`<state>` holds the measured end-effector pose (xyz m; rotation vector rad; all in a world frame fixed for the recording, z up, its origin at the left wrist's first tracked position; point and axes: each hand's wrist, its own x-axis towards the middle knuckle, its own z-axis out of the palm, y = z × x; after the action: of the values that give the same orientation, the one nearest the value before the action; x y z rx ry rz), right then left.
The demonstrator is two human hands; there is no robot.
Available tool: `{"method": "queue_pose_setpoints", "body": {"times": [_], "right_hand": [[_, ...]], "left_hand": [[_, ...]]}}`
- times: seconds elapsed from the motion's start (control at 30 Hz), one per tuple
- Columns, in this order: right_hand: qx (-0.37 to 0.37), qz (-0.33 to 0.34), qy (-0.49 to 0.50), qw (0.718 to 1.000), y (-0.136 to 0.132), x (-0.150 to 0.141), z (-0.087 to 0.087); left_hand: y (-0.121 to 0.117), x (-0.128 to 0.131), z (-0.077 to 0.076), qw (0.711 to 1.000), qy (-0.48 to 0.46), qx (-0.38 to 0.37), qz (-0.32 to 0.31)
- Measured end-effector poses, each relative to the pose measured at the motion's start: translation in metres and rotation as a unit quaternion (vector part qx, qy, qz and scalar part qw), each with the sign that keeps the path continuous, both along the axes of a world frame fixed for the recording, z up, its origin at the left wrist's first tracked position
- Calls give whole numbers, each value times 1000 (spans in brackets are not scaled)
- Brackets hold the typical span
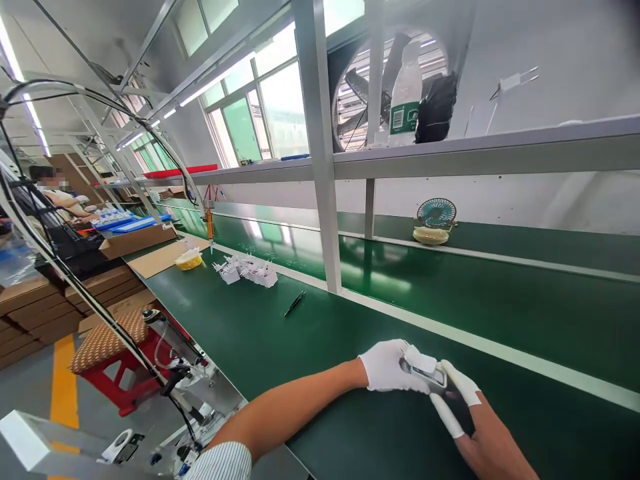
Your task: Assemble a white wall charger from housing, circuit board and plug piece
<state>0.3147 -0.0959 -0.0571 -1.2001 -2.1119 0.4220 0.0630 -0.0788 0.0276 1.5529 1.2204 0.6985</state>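
My left hand [386, 365], in a white glove, is closed around one end of a small silver rectangular metal housing [433, 377]. A white block-shaped part [420, 360] lies at its top, partly covered by the gloved fingers. My right hand [483, 423] wears white covers on its thumb and finger and pinches the housing's other end. Both hands hold it just above the green worktop [345, 420]. Farther left on the worktop are dark tweezers [295, 303] and a cluster of small white parts [246, 270] with thin prongs.
A yellow tub [189, 259] stands beside cardboard, with an orange dispensing syringe [209, 227] hanging nearby. A grey post [323, 167] rises from the table. Behind are a small fan [437, 212] and a shelf with a bottle [405, 100]. A person [65, 197] sits far left.
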Motion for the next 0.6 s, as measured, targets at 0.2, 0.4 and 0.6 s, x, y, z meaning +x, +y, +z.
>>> {"method": "queue_pose_setpoints", "body": {"times": [0.2, 0.4, 0.6], "right_hand": [[-47, -2, -16, 999, 1, 1, -11], [29, 32, -64, 997, -9, -7, 9], [82, 40, -84, 992, -8, 0, 2]], "left_hand": [[4, -5, 7, 992, -17, 60, 112], [17, -28, 31, 972, -38, 115, 203], [10, -105, 60, 905, -21, 204, 372]]}}
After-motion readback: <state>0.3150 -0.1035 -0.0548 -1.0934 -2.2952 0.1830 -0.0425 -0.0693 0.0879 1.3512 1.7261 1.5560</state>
